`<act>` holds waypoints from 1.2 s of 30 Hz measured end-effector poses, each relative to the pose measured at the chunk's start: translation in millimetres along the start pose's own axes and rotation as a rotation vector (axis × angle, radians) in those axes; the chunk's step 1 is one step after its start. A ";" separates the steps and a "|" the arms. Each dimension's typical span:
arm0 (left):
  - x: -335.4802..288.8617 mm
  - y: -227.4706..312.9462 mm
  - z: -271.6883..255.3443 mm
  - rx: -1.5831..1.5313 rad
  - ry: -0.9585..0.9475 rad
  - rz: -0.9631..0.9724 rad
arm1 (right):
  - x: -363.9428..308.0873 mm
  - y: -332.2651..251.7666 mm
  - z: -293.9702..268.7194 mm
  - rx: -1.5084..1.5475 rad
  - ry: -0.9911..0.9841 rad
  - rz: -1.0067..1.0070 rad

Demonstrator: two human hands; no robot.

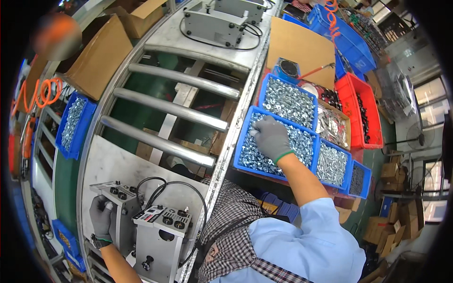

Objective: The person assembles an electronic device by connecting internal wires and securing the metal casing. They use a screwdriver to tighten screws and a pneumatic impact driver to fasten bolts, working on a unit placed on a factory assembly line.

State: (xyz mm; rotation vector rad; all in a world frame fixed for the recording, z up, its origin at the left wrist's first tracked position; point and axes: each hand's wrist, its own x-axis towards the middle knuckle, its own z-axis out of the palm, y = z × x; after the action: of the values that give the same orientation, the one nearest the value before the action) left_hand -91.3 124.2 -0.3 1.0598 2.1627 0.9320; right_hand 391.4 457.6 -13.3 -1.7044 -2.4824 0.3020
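Observation:
My right hand, in a grey glove with a green cuff, reaches down into a blue bin of small shiny metal fasteners. Its fingers are bent together among the pieces, and what they pinch is too small to make out. At the lower left, my left hand, gloved in grey, has its fingers curled against the side of a grey metal box unit with black knobs and a cable. Whatever those fingers hold, if anything, is hidden. Close beside stands a second grey box unit, upright, with a round hole and black knobs.
More bins stand to the right: a blue bin of fasteners, a blue bin of screws, a red bin. Metal rollers span the conveyor ahead. Farther along sits another grey unit. An open cardboard box is at left.

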 end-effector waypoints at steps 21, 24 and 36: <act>-24.6 97.4 -5.5 -0.375 0.016 -0.099 | -24.1 -365.7 -7.5 0.384 0.044 -1.380; -18.2 90.4 -14.5 -0.419 0.021 -0.148 | -16.4 -382.7 -4.5 0.266 0.020 -1.429; -4.6 21.9 11.2 -0.370 0.152 -0.064 | -12.4 -372.5 38.3 0.479 -0.600 -0.851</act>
State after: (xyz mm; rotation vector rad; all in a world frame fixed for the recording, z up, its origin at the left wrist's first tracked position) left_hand -71.1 134.1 10.7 0.7559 2.0190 1.3549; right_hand 49.2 312.7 34.5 -0.3217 -2.8837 1.2885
